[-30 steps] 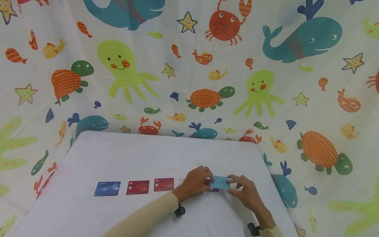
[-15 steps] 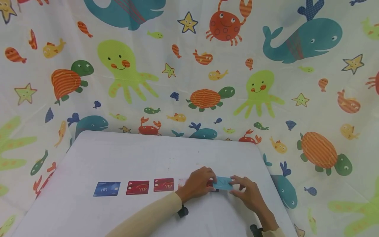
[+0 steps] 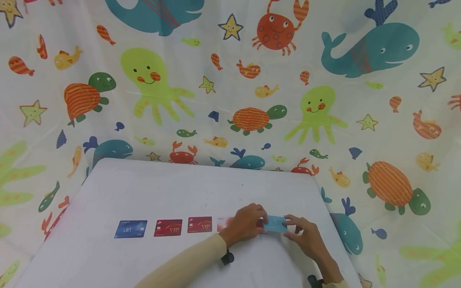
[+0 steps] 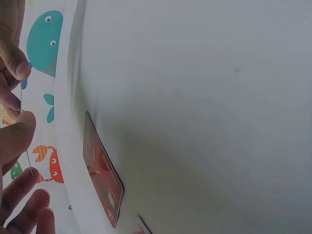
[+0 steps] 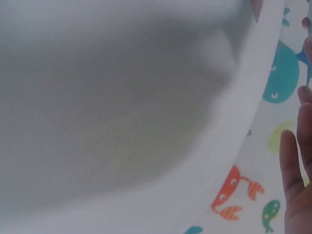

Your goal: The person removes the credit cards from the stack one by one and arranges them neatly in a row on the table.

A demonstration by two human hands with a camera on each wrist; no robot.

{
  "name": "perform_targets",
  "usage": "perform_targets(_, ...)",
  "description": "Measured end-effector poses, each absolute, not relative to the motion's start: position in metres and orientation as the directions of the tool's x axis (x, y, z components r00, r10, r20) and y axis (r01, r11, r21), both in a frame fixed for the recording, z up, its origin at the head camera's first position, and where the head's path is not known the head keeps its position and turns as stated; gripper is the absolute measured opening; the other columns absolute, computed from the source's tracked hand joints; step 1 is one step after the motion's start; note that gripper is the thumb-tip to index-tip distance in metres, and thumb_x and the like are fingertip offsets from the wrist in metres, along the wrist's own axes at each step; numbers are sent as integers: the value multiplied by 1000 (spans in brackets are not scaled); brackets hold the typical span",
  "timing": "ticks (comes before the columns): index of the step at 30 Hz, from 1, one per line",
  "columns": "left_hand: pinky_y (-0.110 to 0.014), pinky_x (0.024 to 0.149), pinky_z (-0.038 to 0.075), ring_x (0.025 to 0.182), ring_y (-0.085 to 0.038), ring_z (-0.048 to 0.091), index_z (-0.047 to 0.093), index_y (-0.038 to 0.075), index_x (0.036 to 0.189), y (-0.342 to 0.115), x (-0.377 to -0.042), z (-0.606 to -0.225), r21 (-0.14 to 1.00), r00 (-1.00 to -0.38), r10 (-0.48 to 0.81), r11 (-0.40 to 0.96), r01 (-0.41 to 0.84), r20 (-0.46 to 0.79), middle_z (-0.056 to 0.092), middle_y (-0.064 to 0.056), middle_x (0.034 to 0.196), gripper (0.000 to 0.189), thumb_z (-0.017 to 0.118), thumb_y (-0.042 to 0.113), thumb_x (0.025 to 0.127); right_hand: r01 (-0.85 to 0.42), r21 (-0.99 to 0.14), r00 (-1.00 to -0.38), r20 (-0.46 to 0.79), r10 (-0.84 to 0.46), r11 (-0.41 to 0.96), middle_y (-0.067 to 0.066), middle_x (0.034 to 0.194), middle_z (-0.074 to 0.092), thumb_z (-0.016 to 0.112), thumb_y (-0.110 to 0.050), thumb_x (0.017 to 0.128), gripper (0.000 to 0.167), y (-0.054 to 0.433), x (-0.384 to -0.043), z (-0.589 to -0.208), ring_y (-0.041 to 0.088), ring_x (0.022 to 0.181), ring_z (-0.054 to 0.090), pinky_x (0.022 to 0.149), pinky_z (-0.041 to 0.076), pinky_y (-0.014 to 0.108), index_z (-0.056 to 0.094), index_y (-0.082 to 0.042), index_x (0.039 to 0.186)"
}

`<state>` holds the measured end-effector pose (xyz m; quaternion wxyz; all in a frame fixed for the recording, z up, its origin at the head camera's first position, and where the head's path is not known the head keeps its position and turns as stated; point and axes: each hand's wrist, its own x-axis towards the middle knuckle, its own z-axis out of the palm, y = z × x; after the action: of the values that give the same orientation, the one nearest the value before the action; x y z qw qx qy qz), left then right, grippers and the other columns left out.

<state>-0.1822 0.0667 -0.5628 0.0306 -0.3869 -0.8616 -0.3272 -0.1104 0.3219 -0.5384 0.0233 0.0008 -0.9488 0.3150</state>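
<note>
Over the right part of the white table, both hands hold a light blue card (image 3: 275,224) by its two ends. My left hand (image 3: 246,222) pinches its left end between thumb and fingers; my right hand (image 3: 306,238) pinches the right end. The left wrist view shows the card nearly edge-on, as a thin line, raised above the table. A red card (image 4: 102,170) lies flat on the table below, mostly hidden behind the left hand in the head view. Left of that hand, a pale pink card (image 3: 222,223) is partly covered by it.
Two red VIP cards (image 3: 168,228) (image 3: 199,225) and a blue card (image 3: 131,229) lie in a row to the left on the white table (image 3: 162,192). Behind the table hangs a curtain (image 3: 216,96) printed with sea animals.
Both hands have shifted slightly to the right, carrying the light blue card with them. The cards on the table stay where they were.
</note>
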Motion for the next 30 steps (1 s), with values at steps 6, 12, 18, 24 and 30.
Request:
perform_targets(6, -18, 96, 56, 101, -4, 64, 80, 28, 110, 72, -184, -565, 522, -691, 654, 491, 697, 308, 76, 10, 119, 22, 86, 36, 91, -38, -592, -998, 69, 4, 805, -5, 136, 75, 93, -16, 82, 37, 327, -110, -541, 8, 77, 57, 68, 51, 18, 81, -31, 113)
perform_targets(12, -15, 95, 55, 99, -3, 63, 80, 27, 110, 75, -184, -564, 537, -688, 659, 477, 695, 304, 76, 10, 116, 21, 86, 34, 91, -27, -589, -998, 63, 13, 808, -4, 136, 75, 93, -15, 82, 37, 329, -108, -541, 8, 76, 57, 68, 51, 18, 81, -30, 114)
perform_targets(18, -12, 90, 53, 96, -3, 62, 80, 26, 108, 78, -183, -564, 536, -692, 656, 483, 692, 302, 75, 8, 115, 21, 86, 36, 91, -22, -574, -998, 63, 17, 819, -3, 136, 75, 92, -13, 83, 36, 331, -108, -540, 7, 76, 57, 69, 50, 18, 82, -27, 115)
perform_targets(24, -13, 91, 54, 96, -4, 63, 80, 26, 106, 85, -182, -566, 509, -695, 648, 504, 698, 312, 76, 8, 115, 21, 87, 37, 89, -22, -566, -998, 65, 18, 824, 0, 137, 75, 92, -11, 83, 37, 334, -107, -541, 7, 77, 56, 68, 48, 18, 82, -25, 116)
perform_targets(30, -14, 91, 55, 95, -5, 63, 81, 26, 105, 90, -180, -564, 491, -695, 645, 516, 702, 317, 76, 8, 115, 22, 88, 37, 88, -11, -559, -998, 63, 29, 829, 1, 137, 75, 92, -10, 82, 37, 337, -107, -540, 7, 77, 56, 66, 47, 18, 82, -25, 115)
